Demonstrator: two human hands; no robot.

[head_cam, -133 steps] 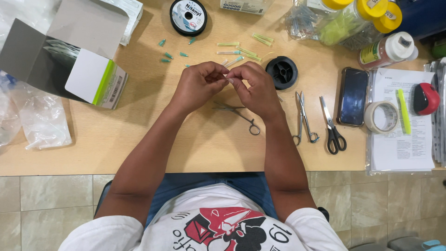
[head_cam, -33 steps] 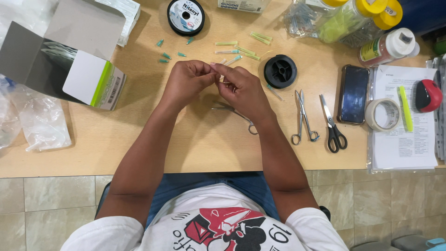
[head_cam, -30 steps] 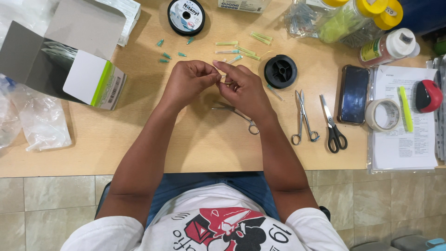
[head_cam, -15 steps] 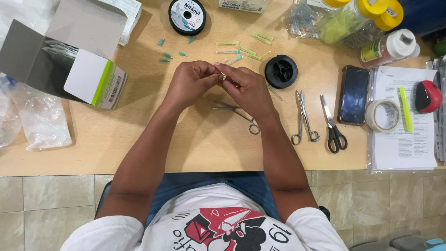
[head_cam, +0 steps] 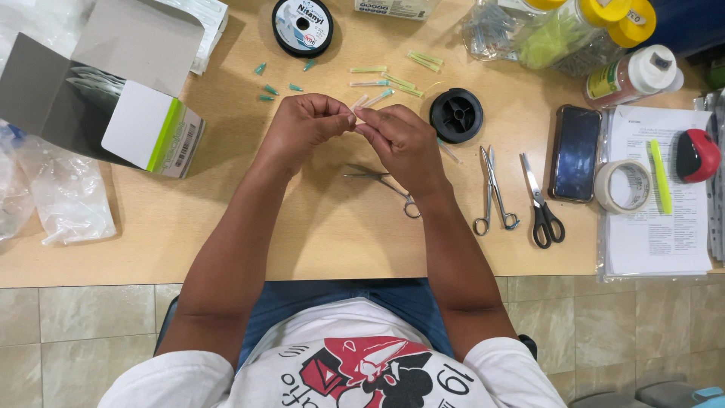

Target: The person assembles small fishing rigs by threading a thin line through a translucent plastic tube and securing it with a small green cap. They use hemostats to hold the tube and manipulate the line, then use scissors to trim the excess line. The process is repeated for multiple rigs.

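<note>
Both hands are pinching a thin pale plastic tube (head_cam: 359,115) above the wooden table (head_cam: 317,227), left hand (head_cam: 302,128) and right hand (head_cam: 404,143) gripping its ends, its long axis running left-right. Steel forceps (head_cam: 385,185) are lying just below; a black round spool (head_cam: 456,115) is sitting beyond.

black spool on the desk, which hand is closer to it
Right. The right hand sits just beside the black spool; the left hand is farther off, beyond the right hand.
</note>
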